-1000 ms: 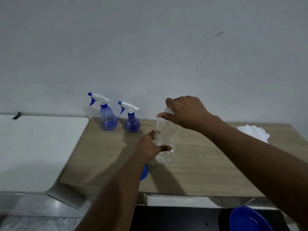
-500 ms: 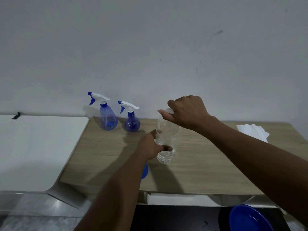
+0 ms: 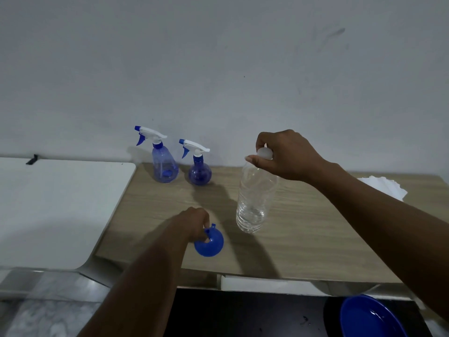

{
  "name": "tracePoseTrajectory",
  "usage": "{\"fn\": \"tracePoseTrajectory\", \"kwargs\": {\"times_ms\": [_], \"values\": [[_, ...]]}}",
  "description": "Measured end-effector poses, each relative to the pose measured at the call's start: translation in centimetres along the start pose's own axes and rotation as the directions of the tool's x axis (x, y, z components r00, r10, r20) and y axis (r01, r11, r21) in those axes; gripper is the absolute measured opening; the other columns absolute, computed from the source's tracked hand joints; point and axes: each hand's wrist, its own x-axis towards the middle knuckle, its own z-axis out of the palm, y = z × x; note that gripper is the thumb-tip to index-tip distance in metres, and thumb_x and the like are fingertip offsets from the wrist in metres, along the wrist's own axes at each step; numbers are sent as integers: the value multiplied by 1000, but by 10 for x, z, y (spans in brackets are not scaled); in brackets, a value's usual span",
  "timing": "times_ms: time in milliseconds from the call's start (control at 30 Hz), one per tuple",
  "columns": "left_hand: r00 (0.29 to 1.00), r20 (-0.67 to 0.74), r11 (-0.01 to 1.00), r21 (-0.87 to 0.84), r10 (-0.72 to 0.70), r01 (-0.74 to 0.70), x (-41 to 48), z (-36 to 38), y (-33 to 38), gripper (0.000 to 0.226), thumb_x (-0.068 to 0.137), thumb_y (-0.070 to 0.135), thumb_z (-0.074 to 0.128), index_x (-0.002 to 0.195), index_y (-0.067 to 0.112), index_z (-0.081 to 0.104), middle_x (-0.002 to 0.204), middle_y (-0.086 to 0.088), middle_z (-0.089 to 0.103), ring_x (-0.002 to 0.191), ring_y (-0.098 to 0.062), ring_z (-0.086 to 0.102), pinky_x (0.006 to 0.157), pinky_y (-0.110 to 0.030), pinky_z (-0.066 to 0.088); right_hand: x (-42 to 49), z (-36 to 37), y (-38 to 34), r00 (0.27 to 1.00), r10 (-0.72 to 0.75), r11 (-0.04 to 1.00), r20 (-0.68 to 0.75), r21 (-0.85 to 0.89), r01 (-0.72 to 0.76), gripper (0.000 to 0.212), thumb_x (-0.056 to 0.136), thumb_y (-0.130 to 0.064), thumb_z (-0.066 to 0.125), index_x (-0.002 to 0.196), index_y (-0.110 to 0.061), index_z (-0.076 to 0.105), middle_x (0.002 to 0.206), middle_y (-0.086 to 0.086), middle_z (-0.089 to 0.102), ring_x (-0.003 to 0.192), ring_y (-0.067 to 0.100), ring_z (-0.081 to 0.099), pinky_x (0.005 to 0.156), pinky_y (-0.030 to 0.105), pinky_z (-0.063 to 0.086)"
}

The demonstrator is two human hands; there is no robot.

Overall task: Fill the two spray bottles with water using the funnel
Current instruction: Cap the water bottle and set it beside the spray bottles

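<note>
On the wooden table (image 3: 303,239), against the wall (image 3: 218,69), two blue spray bottles stand upright with white trigger heads fitted: the taller spray bottle (image 3: 164,164) at left, the round spray bottle (image 3: 199,171) just beside it on the right; the two stand close but apart. Nearer the front edge lies the blue funnel (image 3: 211,243); the left hand (image 3: 194,223) is closed on it, fingers pinching its rim at the small tab. To the right, a clear water bottle (image 3: 255,203) stands on the table, slightly tilted, well apart from the spray bottles; the right hand (image 3: 286,154) grips its white cap (image 3: 265,153) between thumb and fingers; whether the cap is loosened cannot be told. Folded white paper (image 3: 386,187) lies at the far right of the table; a white surface (image 3: 56,210) adjoins the table on the left; a blue bowl (image 3: 369,317) sits below the front edge.
</note>
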Motion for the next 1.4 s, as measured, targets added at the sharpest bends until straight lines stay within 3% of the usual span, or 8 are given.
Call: {"fn": "tracePoseTrajectory", "kwargs": {"times_ms": [100, 400, 600, 700, 833, 1033, 1300, 1400], "values": [[999, -48, 999, -26, 19, -20, 5, 1, -1, 29, 71, 26, 84, 90, 31, 62, 110, 0, 62, 94, -17, 63, 85, -35, 54, 6, 1, 1, 1000, 12, 1000, 4, 19, -12, 38, 85, -62, 62, 87, -24, 60, 65, -14, 51, 69, 19, 55, 62, 32, 45], [982, -145, 993, 10, 118, -118, 35, -17, 12, 19, 83, 24, 74, 101, 21, 69, 105, -1, 63, 91, -20, 63, 81, -35, 54, 28, -3, 20, 998, 45, 997, 40, 55, -48, 32, 84, -58, 66, 78, -28, 56, 58, -16, 46, 58, 4, 46, 62, 28, 36], [942, -288, 985, 33, 169, -167, 85, -63, 39, 12, 85, 22, 63, 95, 20, 69, 92, -2, 69, 87, -22, 66, 77, -40, 57, 64, -18, 47, 998, 67, 997, -3, 43, -67, 35, 84, -56, 67, 78, -22, 61, 59, -16, 47, 64, 17, 49, 63, 31, 42], [921, -351, 985, 15, 168, -173, 109, -75, 52, 18, 87, 19, 61, 103, 21, 68, 101, -2, 68, 96, -24, 66, 74, -35, 54, 85, -23, 60, 997, 72, 997, 4, 35, -72, 34, 84, -58, 66, 79, -25, 61, 61, -15, 49, 61, 9, 49, 62, 29, 40], [922, -352, 986, 17, 160, -165, 136, -78, 62, 26, 91, 14, 59, 116, 18, 66, 113, -7, 67, 102, -28, 65, 77, -36, 53, 105, -17, 77, 995, 99, 994, 17, 32, -100, 33, 83, -56, 68, 82, -23, 61, 66, -16, 50, 71, 18, 54, 66, 30, 40], [933, -327, 989, 77, 148, -130, 161, -77, 68, 32, 89, 8, 56, 119, 15, 61, 121, -13, 61, 108, -33, 62, 86, -42, 54, 115, 10, 96, 979, 184, 982, 90, 21, -187, 36, 82, -55, 71, 90, -20, 62, 70, -11, 54, 79, 24, 57, 72, 36, 49], [933, -317, 986, 52, 168, -160, 165, -70, 70, 33, 92, 18, 54, 125, 14, 57, 121, -14, 61, 107, -36, 62, 85, -44, 54, 111, 28, 97, 970, 237, 971, 60, 14, -238, 39, 92, -51, 60, 115, -20, 57, 99, 5, 53, 89, 25, 54, 75, 33, 42], [915, -355, 981, 44, 191, -188, 155, -72, 70, 39, 92, 19, 53, 130, 14, 54, 121, -15, 61, 107, -36, 62, 83, -43, 52, 105, 30, 93, 959, 277, 960, 61, 13, -279, 46, 90, -52, 62, 125, -22, 55, 114, 13, 51, 107, 30, 50, 86, 37, 44]]}}
